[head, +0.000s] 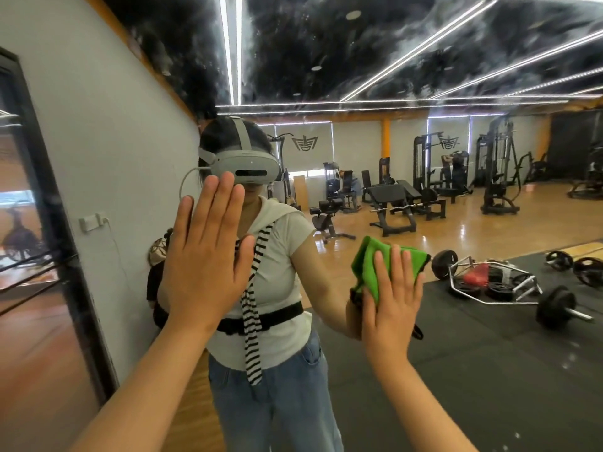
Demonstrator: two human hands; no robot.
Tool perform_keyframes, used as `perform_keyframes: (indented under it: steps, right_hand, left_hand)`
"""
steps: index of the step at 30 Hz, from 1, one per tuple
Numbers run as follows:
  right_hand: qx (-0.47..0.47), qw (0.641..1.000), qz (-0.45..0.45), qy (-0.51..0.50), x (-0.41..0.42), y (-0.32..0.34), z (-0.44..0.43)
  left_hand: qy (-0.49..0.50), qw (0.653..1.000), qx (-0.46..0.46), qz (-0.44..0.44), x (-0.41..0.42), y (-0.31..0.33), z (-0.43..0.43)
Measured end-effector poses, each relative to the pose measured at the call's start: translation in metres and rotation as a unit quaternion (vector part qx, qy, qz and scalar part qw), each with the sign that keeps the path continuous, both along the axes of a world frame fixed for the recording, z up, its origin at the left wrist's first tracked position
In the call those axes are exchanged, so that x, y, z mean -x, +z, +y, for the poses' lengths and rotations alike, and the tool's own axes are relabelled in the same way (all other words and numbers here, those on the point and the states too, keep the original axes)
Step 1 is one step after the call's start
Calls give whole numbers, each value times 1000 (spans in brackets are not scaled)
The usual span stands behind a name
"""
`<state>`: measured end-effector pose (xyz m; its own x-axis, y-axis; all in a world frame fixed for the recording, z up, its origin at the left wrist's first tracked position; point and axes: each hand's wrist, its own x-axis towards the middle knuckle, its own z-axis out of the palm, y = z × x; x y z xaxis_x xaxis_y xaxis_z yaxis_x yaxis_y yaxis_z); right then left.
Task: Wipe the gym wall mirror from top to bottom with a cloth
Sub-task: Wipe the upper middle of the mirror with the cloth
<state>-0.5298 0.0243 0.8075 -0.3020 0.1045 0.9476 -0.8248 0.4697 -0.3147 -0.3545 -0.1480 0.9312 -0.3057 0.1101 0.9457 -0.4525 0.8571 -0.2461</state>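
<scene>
The wall mirror [424, 76] fills most of the view and reflects the gym and a person wearing a headset. My left hand [205, 256] lies flat against the glass at about chest height, fingers straight and together. My right hand [391, 301] presses a bunched green cloth [368, 265] against the mirror with straight fingers. The cloth sticks out above and to the left of that hand. Faint specks and smears show on the upper glass.
A grey wall [107, 141] meets the mirror's left edge, with a black-framed glass door [42, 223] further left. A wall socket with a cable [93, 221] sits on that wall. The reflection shows weight machines, benches, barbells and black floor mats.
</scene>
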Motion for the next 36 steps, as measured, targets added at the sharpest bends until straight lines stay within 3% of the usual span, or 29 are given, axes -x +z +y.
perform_keyframes:
  steps: [3, 7, 9, 13, 15, 19, 22, 24, 27, 29, 33, 36]
  right_hand:
    - [23, 999, -42, 13, -32, -1, -31]
    - [-163, 977, 136, 25, -36, 0, -31]
    - [-178, 971, 161, 22, -12, 23, -10]
    - [10, 999, -42, 32, 11, 85, 10]
    - [40, 997, -60, -6, -8, 95, -11]
    - [-76, 996, 54, 0, -44, 81, -43]
    - [-150, 980, 127, 19, -25, 94, -21]
    - [-114, 991, 73, 14, -9, 115, -6]
    - [40, 995, -89, 37, -16, 149, -11]
    - [67, 989, -118, 57, -48, 159, -39]
    - [-84, 993, 67, 43, -82, 137, -73]
    - [-150, 980, 132, 8, -43, 145, -42]
  left_hand:
    - [-1, 1000, -2, 0, -1, -1, 0]
    - [-2, 1000, 2, -5, -1, 0, -1]
    - [-6, 1000, -1, -2, -1, 0, -1]
    - [-15, 1000, 2, 6, 0, 0, 2]
    - [-15, 1000, 2, 5, 0, 0, 1]
    - [-12, 1000, 8, -3, -1, -1, 0]
    - [-19, 1000, 13, 0, 0, -2, -1]
    - [-20, 1000, 12, 2, 1, -1, -1]
    - [-25, 1000, 10, 3, 1, -1, -1]
    - [-34, 999, 13, 0, 1, -2, -1]
    - [-38, 999, 28, -11, -1, -3, -4]
    - [-22, 999, 32, -18, -1, -3, -5]
